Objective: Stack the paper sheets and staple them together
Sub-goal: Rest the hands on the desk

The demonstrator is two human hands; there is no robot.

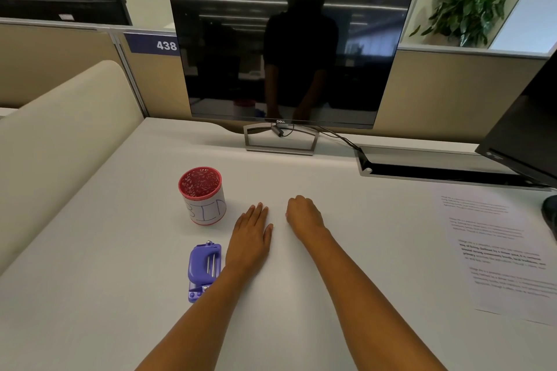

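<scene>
Sheets: white printed paper sheets, flat on desk, far right
Stapler: purple plastic stapler, beside left forearm
Left hand: flat, empty
Right hand: loosely curled, empty

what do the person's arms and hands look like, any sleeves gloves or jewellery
Both arms are bare from the bottom edge of the picture to the fingertips: no sleeves show. The left hand and right hand wear no gloves, and no watch, bracelet or ring shows on the sides in view. The nails look short and unpainted, though they are small in this view.
</scene>
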